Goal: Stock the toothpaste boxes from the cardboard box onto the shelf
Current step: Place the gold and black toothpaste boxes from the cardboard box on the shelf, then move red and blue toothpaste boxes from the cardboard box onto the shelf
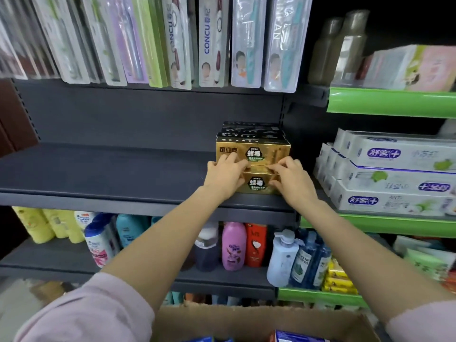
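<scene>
A row of gold toothpaste boxes (254, 148) stands at the right end of the dark grey shelf (103, 174). In front of it lies another gold toothpaste box (257, 182), near the shelf's front edge. My left hand (225, 177) grips this front box at its left end, fingers reaching up onto the box behind. My right hand (291, 180) grips its right end, fingers curled over the top edge. The cardboard box (246, 322) sits at the bottom of the view, with blue packs showing inside.
White toothpaste boxes (394, 174) are stacked on the green-edged shelf to the right. Toothbrush packs (212, 40) hang above. Shampoo and lotion bottles (233, 245) fill the shelf below. The grey shelf left of the gold boxes is bare.
</scene>
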The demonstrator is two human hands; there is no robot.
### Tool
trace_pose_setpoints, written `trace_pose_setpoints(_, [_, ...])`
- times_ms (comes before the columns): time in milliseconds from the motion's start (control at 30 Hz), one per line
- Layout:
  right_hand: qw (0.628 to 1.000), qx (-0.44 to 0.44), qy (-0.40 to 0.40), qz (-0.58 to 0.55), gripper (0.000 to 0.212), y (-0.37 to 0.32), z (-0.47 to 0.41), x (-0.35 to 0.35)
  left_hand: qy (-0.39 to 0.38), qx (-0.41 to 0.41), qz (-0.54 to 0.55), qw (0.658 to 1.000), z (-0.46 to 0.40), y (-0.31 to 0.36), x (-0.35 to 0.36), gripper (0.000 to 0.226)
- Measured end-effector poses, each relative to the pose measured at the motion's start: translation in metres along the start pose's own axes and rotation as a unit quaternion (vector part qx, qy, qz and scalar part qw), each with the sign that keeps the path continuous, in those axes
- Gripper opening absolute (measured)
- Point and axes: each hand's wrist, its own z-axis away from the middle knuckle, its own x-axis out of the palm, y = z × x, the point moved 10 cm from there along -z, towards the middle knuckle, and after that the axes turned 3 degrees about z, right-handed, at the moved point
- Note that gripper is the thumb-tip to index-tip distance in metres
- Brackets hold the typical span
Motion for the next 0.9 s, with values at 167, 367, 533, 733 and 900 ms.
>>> trace_pose_setpoints(167, [1.000,-0.006,-0.007,0.011,0.051,-0.002,0.003,0.002,0.019,-0.019,0.024,0.999,0.002,-0.001,-0.001,0.041])
trace_pose_setpoints(367, [0.992,-0.034,0.073,-0.101,0.038,-0.012,0.037,-0.024,0.137,0.021,0.069,0.988,0.034,0.024,-0.016,0.029])
trace_pose_setpoints(533, [0.987,-0.042,0.065,-0.139,0.028,-0.014,0.091,-0.018,0.122,0.063,0.140,0.981,0.073,0.054,0.008,0.019])
trace_pose_setpoints(733, [0.987,-0.010,-0.085,-0.134,0.029,0.002,0.155,0.036,0.006,-0.029,0.219,0.975,0.112,0.059,0.075,0.015])
trace_pose_setpoints(900, [0.962,0.031,-0.255,-0.089,0.033,0.030,0.228,0.113,-0.130,-0.089,0.228,0.961,0.152,0.071,0.157,0.017])
